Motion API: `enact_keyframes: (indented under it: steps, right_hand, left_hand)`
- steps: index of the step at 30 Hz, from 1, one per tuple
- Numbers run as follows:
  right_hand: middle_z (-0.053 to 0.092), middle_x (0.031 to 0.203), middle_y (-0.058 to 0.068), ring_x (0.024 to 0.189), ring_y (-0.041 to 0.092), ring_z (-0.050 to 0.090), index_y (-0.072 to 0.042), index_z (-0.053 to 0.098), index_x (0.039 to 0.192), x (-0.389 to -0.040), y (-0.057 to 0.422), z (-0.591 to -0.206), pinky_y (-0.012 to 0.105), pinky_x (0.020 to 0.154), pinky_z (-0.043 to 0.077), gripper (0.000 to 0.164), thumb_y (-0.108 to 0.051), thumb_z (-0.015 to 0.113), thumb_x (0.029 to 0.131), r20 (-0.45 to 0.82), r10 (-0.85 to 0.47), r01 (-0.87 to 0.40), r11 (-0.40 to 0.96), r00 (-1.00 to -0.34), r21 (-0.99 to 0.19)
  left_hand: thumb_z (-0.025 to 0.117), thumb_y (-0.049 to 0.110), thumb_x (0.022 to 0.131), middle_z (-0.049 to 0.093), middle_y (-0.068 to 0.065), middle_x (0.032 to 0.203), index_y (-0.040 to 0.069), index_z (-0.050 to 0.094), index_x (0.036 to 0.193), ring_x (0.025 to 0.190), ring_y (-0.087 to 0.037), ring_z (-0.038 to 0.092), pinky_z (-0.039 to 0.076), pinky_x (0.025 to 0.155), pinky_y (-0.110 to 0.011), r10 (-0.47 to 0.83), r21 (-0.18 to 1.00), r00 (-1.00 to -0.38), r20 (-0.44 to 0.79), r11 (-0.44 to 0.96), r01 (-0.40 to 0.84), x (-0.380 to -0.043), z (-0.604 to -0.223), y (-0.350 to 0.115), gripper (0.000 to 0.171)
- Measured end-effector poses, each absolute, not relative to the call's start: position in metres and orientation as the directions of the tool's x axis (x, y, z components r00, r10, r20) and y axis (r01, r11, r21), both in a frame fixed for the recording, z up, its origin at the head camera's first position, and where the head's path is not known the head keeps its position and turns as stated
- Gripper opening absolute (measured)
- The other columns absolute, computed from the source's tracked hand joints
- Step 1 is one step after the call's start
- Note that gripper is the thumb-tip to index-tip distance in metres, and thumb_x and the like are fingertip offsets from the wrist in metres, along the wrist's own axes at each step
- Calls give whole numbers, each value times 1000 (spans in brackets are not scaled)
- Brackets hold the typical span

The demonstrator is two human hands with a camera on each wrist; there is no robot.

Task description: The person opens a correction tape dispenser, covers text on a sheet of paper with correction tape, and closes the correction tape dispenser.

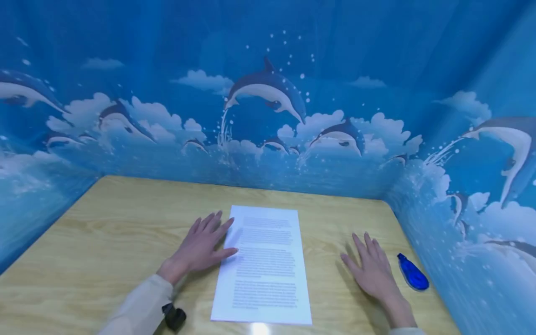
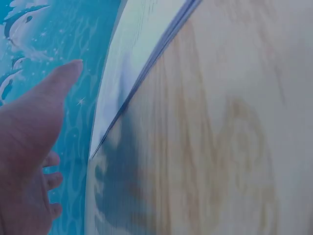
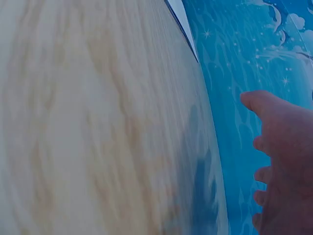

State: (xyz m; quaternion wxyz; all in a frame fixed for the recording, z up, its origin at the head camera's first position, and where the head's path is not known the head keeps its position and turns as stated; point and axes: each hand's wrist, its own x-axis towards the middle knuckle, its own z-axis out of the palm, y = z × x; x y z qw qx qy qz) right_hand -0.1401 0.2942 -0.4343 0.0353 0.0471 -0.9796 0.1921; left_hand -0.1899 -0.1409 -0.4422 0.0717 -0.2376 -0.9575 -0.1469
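We have a printed paper stack (image 1: 264, 265) lying flat in the middle of the desk (image 1: 104, 232), its short sides at the far and near ends. The left wrist view shows fine dark lines along its edge, so we take it for several sheets rather than one. It should handle as light and limp, its smooth faces apt to slide over one another and crease under a hard pinch; we would take hold along the long left and right margins, with both hands, and keep it level.

Our left hand (image 1: 200, 246) is spread wide, its thumb and index finger over the left margin; it grasps nothing, and we cannot tell whether a fingertip touches the paper. Our right hand (image 1: 372, 270) is loosely spread too, with nothing in it — raised above the desk, its shadow falling to the left, between the stack and a blue thing (image 1: 413, 274).

That blue thing looks like hard, glossy plastic, a rounded teardrop with a narrow tip pointing far and left. The desk has pale, streaky wood grain and enough sheen to throw a bright glare by the stack's near edge. Beyond it hangs a soft blue curtain (image 1: 167, 37) printed with dolphins and clouds.
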Motion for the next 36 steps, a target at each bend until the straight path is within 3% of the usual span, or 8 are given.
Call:
enact_keyframes:
  steps: [8, 16, 22, 36]
  right_hand:
    - [12, 149, 36, 133, 57, 8, -1, 25, 150, -134, 316, -428, 70, 102, 8, 76, -54, 42, 98, 83, -26, -55, 927, -996, -370]
    - [4, 149, 38, 133, 58, 3, -3, 15, 152, -129, 343, -429, 71, 100, 6, 80, -56, 39, 98, 25, 19, 7, 917, -1000, -398]
    - [11, 145, 41, 130, 60, 10, 2, 19, 150, -126, 360, -432, 73, 96, 13, 76, -50, 42, 99, 81, 44, 13, 934, -996, -356]
    - [9, 138, 49, 121, 67, 12, 10, 11, 147, -118, 403, -447, 73, 94, 17, 82, -50, 40, 99, -11, 125, 120, 919, -992, -377]
  left_hand:
    - [47, 66, 89, 19, -19, 155, 19, 31, 151, 140, -39, 18, 10, 110, -60, 531, 247, -833, 156, 795, 554, -201, -432, -118, 80]
    - [45, 64, 91, 14, -14, 158, 23, 25, 153, 143, -32, 13, 9, 112, -55, 623, 246, -777, 88, 742, 623, -209, -420, -81, 77]
    - [45, 64, 91, 14, -12, 158, 24, 25, 153, 143, -30, 14, 10, 113, -53, 665, 227, -745, 54, 718, 658, -210, -413, -57, 76]
    - [42, 67, 91, 13, -10, 158, 29, 22, 153, 144, -27, 13, 12, 113, -51, 738, 209, -675, -10, 661, 720, -205, -421, -22, 76]
